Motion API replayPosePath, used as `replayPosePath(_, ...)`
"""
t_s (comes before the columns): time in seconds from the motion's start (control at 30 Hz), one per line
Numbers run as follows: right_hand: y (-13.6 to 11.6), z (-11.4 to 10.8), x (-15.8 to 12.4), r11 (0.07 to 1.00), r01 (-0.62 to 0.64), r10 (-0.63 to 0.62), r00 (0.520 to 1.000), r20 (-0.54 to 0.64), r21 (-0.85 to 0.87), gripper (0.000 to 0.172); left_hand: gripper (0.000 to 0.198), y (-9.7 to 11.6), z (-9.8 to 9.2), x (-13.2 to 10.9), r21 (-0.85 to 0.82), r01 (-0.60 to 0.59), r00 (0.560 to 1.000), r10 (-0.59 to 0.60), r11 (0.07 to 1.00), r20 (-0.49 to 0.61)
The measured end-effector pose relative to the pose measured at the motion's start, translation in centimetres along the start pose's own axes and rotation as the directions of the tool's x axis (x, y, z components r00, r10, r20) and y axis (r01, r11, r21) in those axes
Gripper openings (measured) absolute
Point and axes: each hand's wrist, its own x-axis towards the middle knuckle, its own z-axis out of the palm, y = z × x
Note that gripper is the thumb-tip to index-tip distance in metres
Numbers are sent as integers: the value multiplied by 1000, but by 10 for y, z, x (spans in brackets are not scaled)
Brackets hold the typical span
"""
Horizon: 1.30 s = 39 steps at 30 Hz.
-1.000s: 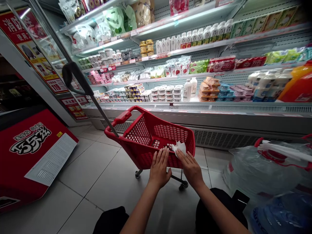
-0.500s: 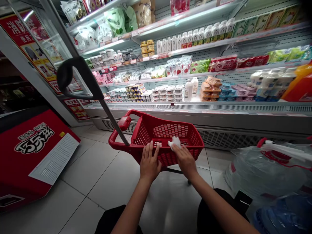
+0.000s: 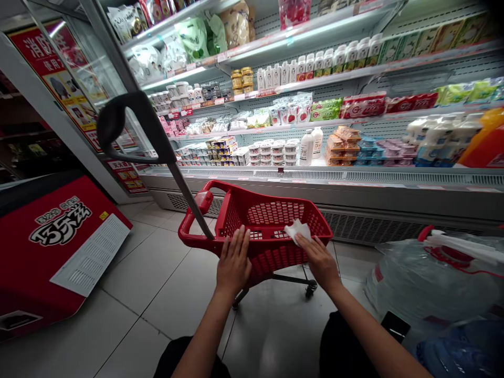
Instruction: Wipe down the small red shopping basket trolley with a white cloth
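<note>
In front of me stands a red plastic shopping cart point(image 3: 271, 260) with a perforated basket and a tall grey pole with a black handle point(image 3: 151, 126) at its left end. My left hand point(image 3: 235, 260) lies on the near rim of the basket, fingers stretched out and holding nothing. Farther right along the same rim, my right hand point(image 3: 319, 257) presses a crumpled white tissue point(image 3: 297, 229) against the rim with its fingers. Part of the tissue sticks up over the basket's inside.
Beyond the cart runs a refrigerated shelf point(image 3: 354, 176) stocked with yogurt cups, bottles and packs. A red freezer chest point(image 3: 79, 236) stands at left. Large clear water jugs point(image 3: 437, 278) are close on my right, with a black phone-like object point(image 3: 395, 325) beside them.
My right hand has slid the tissue to the right along the rim. My left hand has shifted slightly left, widening the gap between the hands.
</note>
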Motion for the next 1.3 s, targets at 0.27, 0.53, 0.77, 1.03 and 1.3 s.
replayPosePath(0.27, 31, 3, 3, 976, -215, 211, 973, -89, -41, 68, 56, 4, -6, 3, 14, 101, 995, -101, 995, -27)
replayPosePath(0.53, -124, 24, 73, 965, 21, -11, 999, -37, 261, 64, 83, 22, -9, 10, -74, 57, 993, -64, 996, -97)
replayPosePath(0.77, -125, 23, 74, 952, 127, -114, 991, -65, 277, 62, 83, 19, -14, 9, -99, 60, 989, -72, 993, -127)
replayPosePath(1.03, 11, 14, 26, 992, -82, 85, 996, -29, 92, 71, 85, 16, -15, 11, -85, 49, 997, -54, 995, -47)
replayPosePath(1.3, -92, 17, 66, 976, 24, -24, 1000, -3, 216, 69, 81, 26, -8, 14, -81, 70, 994, -76, 994, -75)
